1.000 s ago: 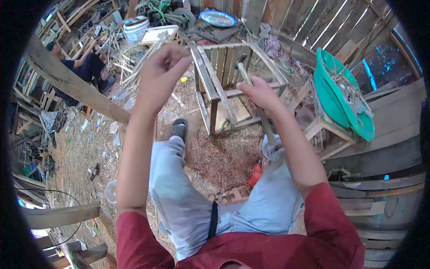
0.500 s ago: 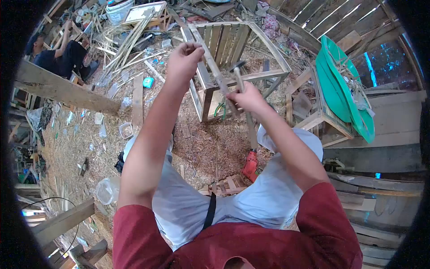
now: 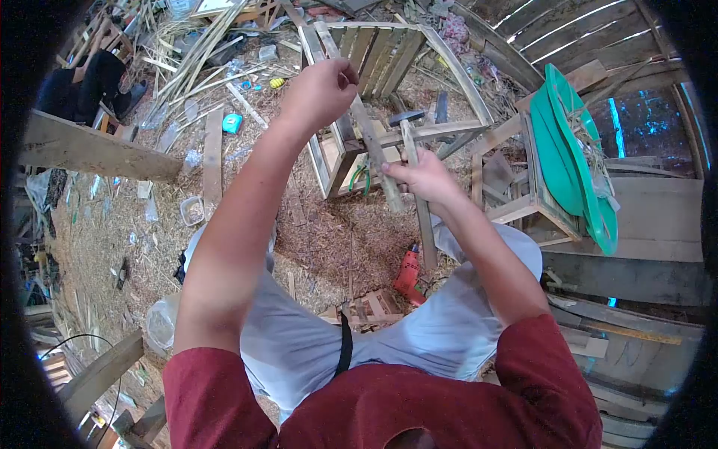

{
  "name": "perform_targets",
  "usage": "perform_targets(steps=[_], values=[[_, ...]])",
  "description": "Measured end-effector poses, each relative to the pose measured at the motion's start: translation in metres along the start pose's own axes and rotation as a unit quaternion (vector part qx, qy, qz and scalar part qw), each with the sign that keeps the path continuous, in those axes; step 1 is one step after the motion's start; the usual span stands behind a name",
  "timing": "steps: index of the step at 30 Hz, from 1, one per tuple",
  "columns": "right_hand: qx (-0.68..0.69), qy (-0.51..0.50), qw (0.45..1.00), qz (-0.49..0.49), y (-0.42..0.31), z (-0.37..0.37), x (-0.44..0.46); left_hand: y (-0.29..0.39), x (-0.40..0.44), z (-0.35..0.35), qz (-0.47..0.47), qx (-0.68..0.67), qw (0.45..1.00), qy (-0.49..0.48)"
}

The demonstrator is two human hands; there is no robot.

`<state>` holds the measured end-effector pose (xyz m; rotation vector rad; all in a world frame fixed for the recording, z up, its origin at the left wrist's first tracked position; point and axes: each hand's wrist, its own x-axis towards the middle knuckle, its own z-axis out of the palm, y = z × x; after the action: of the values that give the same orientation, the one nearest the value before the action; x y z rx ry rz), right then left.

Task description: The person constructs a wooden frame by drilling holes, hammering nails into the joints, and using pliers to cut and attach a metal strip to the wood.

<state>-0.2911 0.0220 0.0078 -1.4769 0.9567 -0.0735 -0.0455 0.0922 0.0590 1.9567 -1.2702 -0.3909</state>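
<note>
My right hand (image 3: 428,179) is wrapped around the handle of a hammer (image 3: 425,236), whose dark metal head points away from me. Its thumb presses against the lower part of a long wooden slat (image 3: 366,131). Beside the slat's upper part is my left hand (image 3: 321,93), fingers curled together; anything pinched in them is too small or hidden to make out. The slat slants across a slatted wooden frame (image 3: 345,161) standing in front of me. Green-handled pliers (image 3: 360,178) show at the frame's near corner.
A red power drill (image 3: 408,277) lies between my legs on the shavings-covered floor. At right, green plastic basins (image 3: 561,150) rest on another wooden frame (image 3: 538,191). A wooden beam (image 3: 97,146) crosses the left side. Behind it sits another person (image 3: 97,82). Thin strips (image 3: 198,60) lie piled farther back.
The slat's near end has shifted slightly toward me and right. My left hand has moved a little right and down; the right hand still grips the hammer. The view has shifted slightly.
</note>
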Motion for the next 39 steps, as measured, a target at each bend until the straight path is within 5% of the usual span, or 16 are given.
perform_targets(steps=[17, 26, 39], values=[[-0.038, 0.023, 0.998, -0.038, 0.008, 0.008, 0.004, 0.005, 0.001, 0.01, 0.031, 0.011, 0.998, -0.062], [-0.025, 0.017, 0.999, -0.016, 0.001, 0.01, 0.0, -0.001, -0.008, 0.014, 0.109, -0.059, 0.968, -0.22], [-0.009, 0.012, 1.0, -0.015, 0.016, 0.008, 0.008, -0.011, -0.032, 0.027, 0.109, -0.043, 0.971, -0.209]])
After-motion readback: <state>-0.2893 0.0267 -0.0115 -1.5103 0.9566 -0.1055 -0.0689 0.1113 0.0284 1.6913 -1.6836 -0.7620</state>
